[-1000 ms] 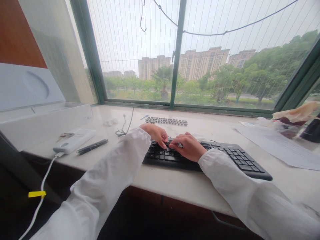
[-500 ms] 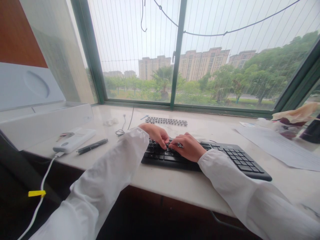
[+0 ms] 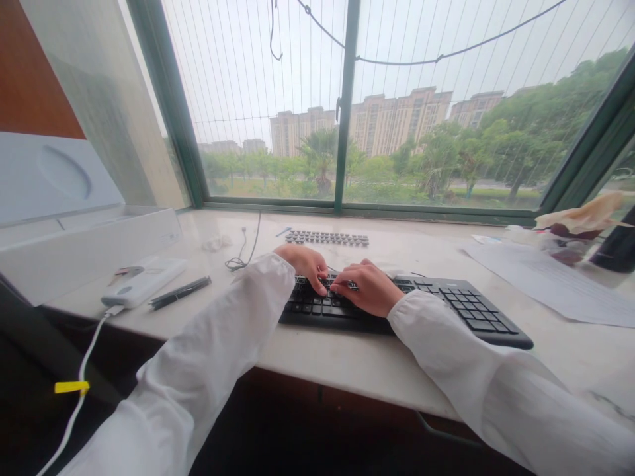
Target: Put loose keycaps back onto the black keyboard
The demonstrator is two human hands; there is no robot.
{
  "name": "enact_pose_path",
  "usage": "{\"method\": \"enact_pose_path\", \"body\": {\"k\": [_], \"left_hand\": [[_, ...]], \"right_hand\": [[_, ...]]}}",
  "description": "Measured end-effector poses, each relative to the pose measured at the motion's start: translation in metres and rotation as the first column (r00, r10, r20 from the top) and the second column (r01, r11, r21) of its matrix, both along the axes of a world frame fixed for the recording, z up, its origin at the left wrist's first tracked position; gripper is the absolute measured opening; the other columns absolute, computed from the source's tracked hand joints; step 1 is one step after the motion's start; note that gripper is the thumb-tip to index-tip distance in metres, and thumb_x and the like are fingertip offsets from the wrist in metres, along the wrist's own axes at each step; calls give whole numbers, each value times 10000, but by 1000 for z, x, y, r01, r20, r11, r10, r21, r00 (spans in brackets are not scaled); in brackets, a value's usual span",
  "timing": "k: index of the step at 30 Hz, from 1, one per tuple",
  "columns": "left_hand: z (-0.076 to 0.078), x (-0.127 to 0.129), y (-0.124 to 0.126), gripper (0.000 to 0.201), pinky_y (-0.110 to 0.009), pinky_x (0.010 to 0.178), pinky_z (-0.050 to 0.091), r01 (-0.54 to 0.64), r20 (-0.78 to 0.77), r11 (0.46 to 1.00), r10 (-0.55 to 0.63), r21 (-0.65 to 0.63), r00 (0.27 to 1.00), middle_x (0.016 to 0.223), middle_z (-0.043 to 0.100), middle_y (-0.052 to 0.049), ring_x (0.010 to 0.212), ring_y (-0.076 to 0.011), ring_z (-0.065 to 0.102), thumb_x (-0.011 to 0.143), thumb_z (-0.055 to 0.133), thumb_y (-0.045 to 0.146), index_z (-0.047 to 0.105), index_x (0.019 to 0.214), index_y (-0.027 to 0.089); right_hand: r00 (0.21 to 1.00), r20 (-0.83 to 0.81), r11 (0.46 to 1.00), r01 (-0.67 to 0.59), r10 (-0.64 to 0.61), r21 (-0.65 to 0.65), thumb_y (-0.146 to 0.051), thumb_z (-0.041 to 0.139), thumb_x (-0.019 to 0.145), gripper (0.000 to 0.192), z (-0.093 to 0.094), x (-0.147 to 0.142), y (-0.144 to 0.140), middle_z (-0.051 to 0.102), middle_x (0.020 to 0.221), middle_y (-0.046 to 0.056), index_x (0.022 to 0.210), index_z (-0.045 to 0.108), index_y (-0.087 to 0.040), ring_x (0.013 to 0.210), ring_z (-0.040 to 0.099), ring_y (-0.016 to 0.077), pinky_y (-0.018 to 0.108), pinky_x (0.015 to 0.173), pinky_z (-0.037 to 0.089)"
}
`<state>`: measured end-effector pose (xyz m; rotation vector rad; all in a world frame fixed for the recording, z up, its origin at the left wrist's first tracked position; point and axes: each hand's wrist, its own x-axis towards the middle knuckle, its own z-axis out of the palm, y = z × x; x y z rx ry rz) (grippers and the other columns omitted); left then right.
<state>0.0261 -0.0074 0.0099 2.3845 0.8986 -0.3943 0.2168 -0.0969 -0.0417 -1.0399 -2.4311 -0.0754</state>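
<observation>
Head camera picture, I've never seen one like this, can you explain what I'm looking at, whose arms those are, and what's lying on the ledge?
The picture comes from a camera worn on a person's head, looking forward and down, so the two white sleeves entering from the bottom are that person's own arms. There is no machine here, only bare hands. The left hand and right hand rest close together on a black keyboard, fingers bent onto the keys; whether they pinch anything is unclear. The keyboard lies on a pale stone ledge below a big window. Behind it lies a row of loose keycaps. To the left are a black pen, a white power bank with a white cable, and an open white box. To the right lie sheets of paper.
</observation>
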Motion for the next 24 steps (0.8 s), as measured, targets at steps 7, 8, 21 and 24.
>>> {"method": "enact_pose_path", "body": {"k": [7, 8, 21, 24], "left_hand": [[0, 3, 3, 510, -276, 579, 196, -15, -44, 1000, 14, -22, 999, 523, 294, 78, 582, -109, 281, 560, 777, 499, 367, 615, 200], [0, 3, 4, 507, -276, 580, 196, -21, -47, 1000, 20, -22, 999, 523, 296, 77, 582, -110, 282, 559, 774, 500, 369, 616, 200], [7, 14, 0, 436, -272, 620, 249, 1, -157, 999, 4, 34, 988, 540, 347, 69, 599, -117, 332, 553, 776, 452, 428, 602, 193], [10, 16, -3, 408, -271, 610, 265, 10, -172, 999, -2, 47, 985, 554, 393, 65, 596, -117, 360, 565, 770, 427, 441, 620, 192]], "right_hand": [[1000, -1, 1000, -5, 5, 9, -351, 544, 934, 232, -1, 0, 1, 719, 792, 12, 839, 710, -220, 783, 641, 152, 314, 799, 318], [1000, 0, 1000, -2, 2, 9, -349, 548, 932, 227, -1, -1, 1, 718, 789, 10, 839, 711, -221, 780, 640, 150, 313, 798, 316], [1000, 20, 1000, 19, -19, 10, -342, 560, 925, 230, 1, -1, 0, 690, 741, 1, 815, 716, -213, 734, 611, 126, 298, 777, 302], [1000, 21, 1000, 19, -19, 9, -338, 563, 924, 225, 1, -1, -1, 690, 739, 0, 819, 717, -213, 729, 608, 124, 294, 775, 303]]}}
